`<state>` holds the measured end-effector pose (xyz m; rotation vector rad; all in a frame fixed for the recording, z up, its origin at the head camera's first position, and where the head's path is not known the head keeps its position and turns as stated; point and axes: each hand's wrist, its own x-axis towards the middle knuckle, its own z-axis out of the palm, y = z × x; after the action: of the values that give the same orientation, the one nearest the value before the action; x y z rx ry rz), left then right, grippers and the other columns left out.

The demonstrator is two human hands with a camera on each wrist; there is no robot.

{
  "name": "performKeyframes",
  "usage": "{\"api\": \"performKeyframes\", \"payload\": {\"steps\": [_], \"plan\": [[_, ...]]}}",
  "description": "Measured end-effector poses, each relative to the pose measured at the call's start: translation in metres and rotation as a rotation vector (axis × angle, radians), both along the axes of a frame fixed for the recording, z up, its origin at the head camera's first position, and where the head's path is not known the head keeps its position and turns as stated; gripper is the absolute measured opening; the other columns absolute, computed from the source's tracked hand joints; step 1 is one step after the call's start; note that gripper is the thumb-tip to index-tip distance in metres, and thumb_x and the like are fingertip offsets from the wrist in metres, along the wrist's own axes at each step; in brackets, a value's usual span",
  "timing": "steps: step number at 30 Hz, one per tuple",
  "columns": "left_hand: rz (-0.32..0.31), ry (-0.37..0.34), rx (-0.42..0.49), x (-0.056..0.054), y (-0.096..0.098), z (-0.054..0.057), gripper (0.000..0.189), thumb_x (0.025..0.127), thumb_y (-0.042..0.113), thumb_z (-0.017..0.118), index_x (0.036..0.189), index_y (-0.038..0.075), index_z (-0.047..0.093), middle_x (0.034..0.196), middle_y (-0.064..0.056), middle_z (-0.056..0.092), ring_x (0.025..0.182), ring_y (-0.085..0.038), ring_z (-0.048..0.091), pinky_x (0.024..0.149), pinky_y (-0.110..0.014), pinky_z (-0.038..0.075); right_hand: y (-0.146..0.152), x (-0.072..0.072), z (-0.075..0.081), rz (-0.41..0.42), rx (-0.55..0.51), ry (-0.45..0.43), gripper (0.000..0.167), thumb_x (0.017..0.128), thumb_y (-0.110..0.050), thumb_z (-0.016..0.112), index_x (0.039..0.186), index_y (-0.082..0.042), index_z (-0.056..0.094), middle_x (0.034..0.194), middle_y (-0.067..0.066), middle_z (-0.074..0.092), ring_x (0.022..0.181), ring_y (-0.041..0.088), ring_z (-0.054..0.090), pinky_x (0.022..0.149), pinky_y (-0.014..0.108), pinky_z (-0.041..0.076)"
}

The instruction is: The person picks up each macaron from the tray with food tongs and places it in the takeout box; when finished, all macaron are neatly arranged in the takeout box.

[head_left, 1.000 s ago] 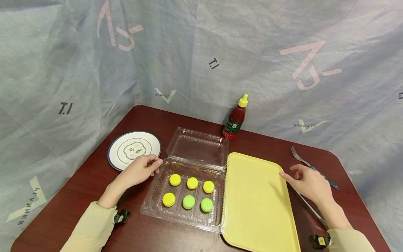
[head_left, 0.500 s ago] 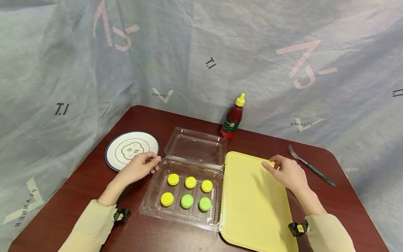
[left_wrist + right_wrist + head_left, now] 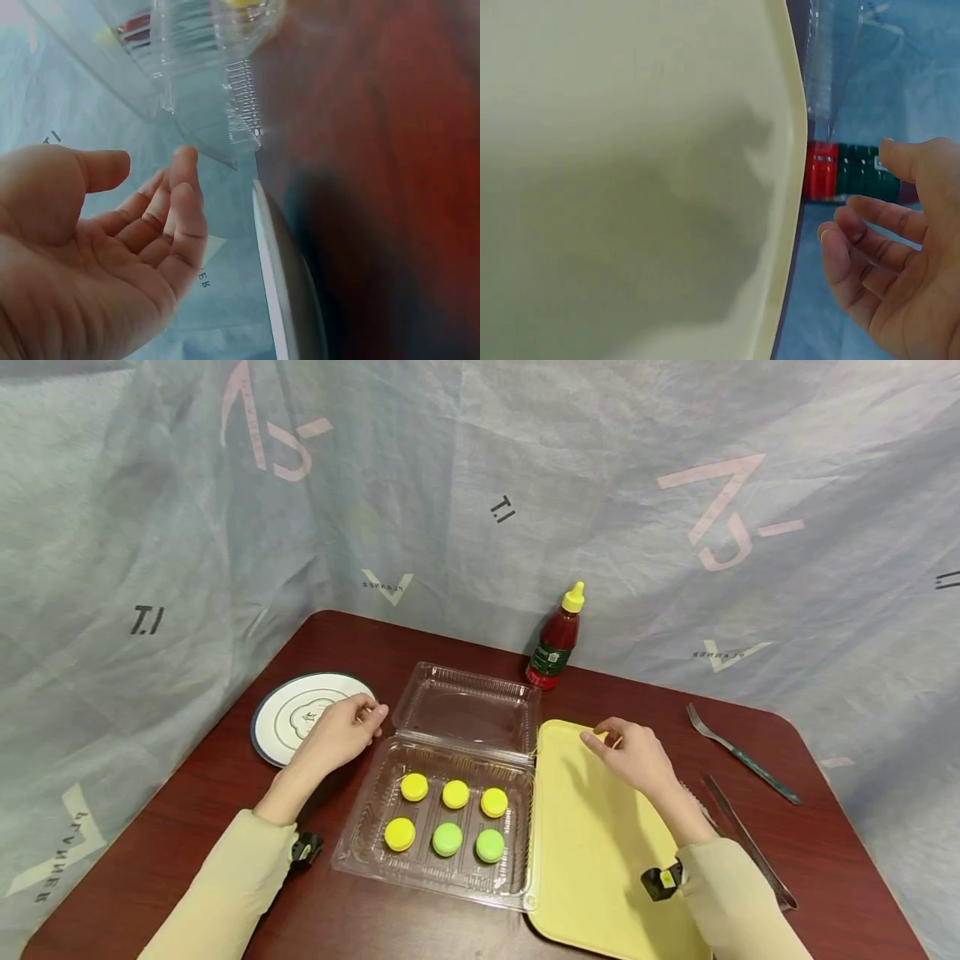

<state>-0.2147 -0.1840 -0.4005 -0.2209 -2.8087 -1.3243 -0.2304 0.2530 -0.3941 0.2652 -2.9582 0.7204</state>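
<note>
A clear plastic clamshell box (image 3: 352, 852) lies with its lid (image 3: 468, 706) folded back. Inside its base sit several yellow macarons (image 3: 400, 834) and two green macarons (image 3: 447, 839). Above the right edge of a white plate (image 3: 273, 727), my left hand (image 3: 337, 733) hovers beside the box with loosely bent fingers and nothing in them. My right hand (image 3: 637, 756) is over the far part of a yellow tray (image 3: 592, 877), its thumb and fingers apart, holding nothing. In the right wrist view that hand (image 3: 892, 255) appears above the tray's rim.
A red sauce bottle (image 3: 555, 647) with a yellow cap stands at the back by the cloth backdrop. To the right of the tray lie metal tongs (image 3: 750, 843), partly hidden by the right forearm, and a fork (image 3: 742, 756) with a green handle.
My right hand has moved left from beyond the tray's right edge to above the tray, uncovering the tongs. The left hand has risen slightly away from the box's corner.
</note>
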Motion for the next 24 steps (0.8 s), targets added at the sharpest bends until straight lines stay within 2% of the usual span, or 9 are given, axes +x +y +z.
{"api": "performKeyframes", "payload": {"steps": [4, 8, 14, 17, 24], "plan": [[0.021, -0.009, -0.030, -0.009, 0.004, 0.008, 0.031, 0.105, 0.028, 0.051, 0.109, -0.001, 0.062, 0.089, -0.012, 0.069, 0.071, -0.020, 0.063, 0.073, -0.039, 0.048, -0.013, -0.007, -0.003, 0.009, -0.048, -0.014, 0.042, 0.097, -0.046, 0.063, 0.110, -0.006, 0.070, 0.087, 0.008, 0.067, 0.073, 0.020, 0.060, 0.060, 0.035, 0.047], [0.027, -0.044, -0.036, -0.022, 0.006, 0.008, 0.033, 0.106, 0.029, 0.050, 0.112, -0.002, 0.061, 0.092, -0.015, 0.068, 0.071, -0.021, 0.065, 0.078, -0.043, 0.048, -0.025, -0.014, -0.005, 0.000, -0.092, -0.032, 0.039, 0.098, -0.042, 0.062, 0.111, -0.006, 0.071, 0.093, 0.010, 0.069, 0.080, 0.023, 0.062, 0.064, 0.036, 0.048], [-0.002, -0.086, -0.048, -0.040, 0.013, 0.003, 0.035, 0.105, 0.028, 0.050, 0.114, -0.004, 0.061, 0.088, -0.014, 0.067, 0.071, -0.023, 0.067, 0.071, -0.039, 0.051, -0.041, -0.025, -0.012, -0.030, -0.304, -0.177, 0.044, 0.100, -0.039, 0.060, 0.120, 0.001, 0.065, 0.090, 0.019, 0.066, 0.071, 0.031, 0.066, 0.059, 0.036, 0.056], [-0.005, -0.118, -0.041, -0.046, 0.017, 0.001, 0.036, 0.105, 0.028, 0.050, 0.115, -0.005, 0.060, 0.085, -0.013, 0.066, 0.071, -0.024, 0.067, 0.066, -0.035, 0.051, -0.049, -0.029, -0.016, -0.059, -0.394, -0.244, 0.044, 0.100, -0.037, 0.060, 0.121, 0.002, 0.063, 0.084, 0.021, 0.066, 0.068, 0.029, 0.065, 0.058, 0.036, 0.057], [0.020, -0.208, -0.046, -0.053, 0.022, 0.003, 0.037, 0.106, 0.028, 0.049, 0.114, -0.007, 0.058, 0.082, -0.013, 0.068, 0.065, -0.020, 0.064, 0.064, -0.032, 0.052, -0.064, -0.032, -0.024, -0.094, -0.493, -0.293, 0.039, 0.102, -0.031, 0.058, 0.117, 0.005, 0.062, 0.081, 0.018, 0.064, 0.061, 0.021, 0.059, 0.055, 0.032, 0.053]]}}
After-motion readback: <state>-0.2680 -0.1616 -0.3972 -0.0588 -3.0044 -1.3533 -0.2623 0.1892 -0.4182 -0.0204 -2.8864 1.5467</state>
